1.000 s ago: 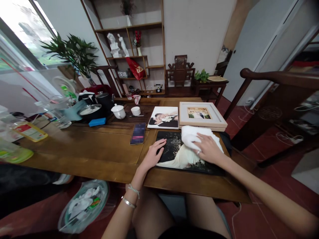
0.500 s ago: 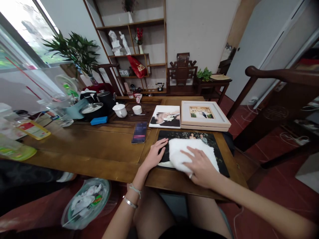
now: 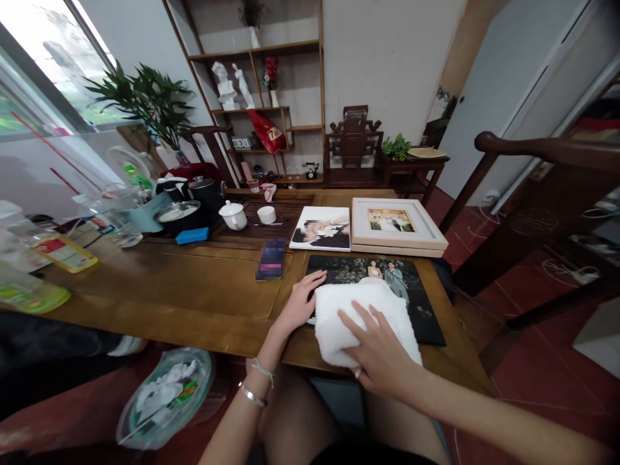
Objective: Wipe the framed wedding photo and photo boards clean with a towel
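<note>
A dark photo panel (image 3: 339, 270) with a couple in formal dress lies flat at the table's near edge. My right hand (image 3: 380, 345) presses a folded white towel (image 3: 334, 323) onto its lower part, fingers spread over the cloth and a ring showing. The towel hides much of the picture and hangs slightly past the panel's near edge. My left hand (image 3: 303, 298) rests open on the panel's left side, fingers stretched out and the fingertips on its surface. Nothing is held in the left hand.
Behind the panel lie a white photo print (image 3: 320, 242) and a pale framed picture (image 3: 426, 232). A phone (image 3: 271, 258) is left of them. Farther left stand a white lidded cup (image 3: 232, 215), a blue sponge (image 3: 192, 235) and bottles. A lined trash bin (image 3: 201, 387) is below the table.
The towel and my right hand have slid toward me and slightly left, uncovering more of the pictured couple. My left hand stays in place.
</note>
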Demonstrator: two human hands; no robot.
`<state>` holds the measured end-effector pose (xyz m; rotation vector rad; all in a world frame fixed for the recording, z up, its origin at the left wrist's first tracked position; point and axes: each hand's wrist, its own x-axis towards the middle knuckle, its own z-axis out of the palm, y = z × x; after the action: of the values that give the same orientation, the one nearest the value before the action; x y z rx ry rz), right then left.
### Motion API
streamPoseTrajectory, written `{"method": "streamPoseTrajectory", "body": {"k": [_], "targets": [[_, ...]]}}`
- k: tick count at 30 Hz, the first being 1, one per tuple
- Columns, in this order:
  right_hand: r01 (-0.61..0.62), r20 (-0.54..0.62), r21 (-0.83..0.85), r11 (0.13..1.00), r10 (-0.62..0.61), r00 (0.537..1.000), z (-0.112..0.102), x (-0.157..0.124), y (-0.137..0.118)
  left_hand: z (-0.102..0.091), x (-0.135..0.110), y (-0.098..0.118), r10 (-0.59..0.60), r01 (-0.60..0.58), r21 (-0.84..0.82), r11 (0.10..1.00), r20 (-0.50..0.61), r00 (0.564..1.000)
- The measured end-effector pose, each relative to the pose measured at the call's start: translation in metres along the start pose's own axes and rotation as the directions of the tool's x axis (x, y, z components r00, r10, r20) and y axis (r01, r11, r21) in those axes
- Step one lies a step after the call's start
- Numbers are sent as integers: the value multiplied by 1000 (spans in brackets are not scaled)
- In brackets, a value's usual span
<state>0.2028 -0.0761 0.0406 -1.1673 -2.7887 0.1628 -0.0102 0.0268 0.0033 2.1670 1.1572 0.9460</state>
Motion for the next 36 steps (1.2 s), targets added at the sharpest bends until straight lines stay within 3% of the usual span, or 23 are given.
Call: {"method": "streamPoseTrajectory", "body": {"k": [2,5,10,14,19,22,28,31,36], "targets": [[-35,-17,-4,999,35,999,-2,4,4,0,0,1,1,-1,5,1000,-2,1000],[-150,-71,-55,987,146,987,-9,20,32,1,-1,1,4,-4,12,1000,-30,1000],[-360,-162,-184,915,333,929,-20,52,72,2,0,1,21,-21,1,1000,-42,999],[-336,-137,-196,921,314,940,-17,52,48,1,0,2,12,-12,-3,1000,-48,999],[-72,-22,-90,993,71,997,-4,21,-9,-3,0,4,-24,25,-16,1000,21,999],[-35,-14,-42,999,34,999,-6,15,-7,-2,0,4,-22,22,-26,999,22,1000],[-258,-125,-151,954,241,962,-24,46,35,1,1,0,-5,1,-77,997,-53,999],[-244,-136,-194,950,220,966,-18,56,20,-1,2,-2,-50,43,-181,983,-35,998],[-86,-182,-208,974,48,982,5,53,-24,-4,3,1,-119,99,-329,939,-40,992]]}}
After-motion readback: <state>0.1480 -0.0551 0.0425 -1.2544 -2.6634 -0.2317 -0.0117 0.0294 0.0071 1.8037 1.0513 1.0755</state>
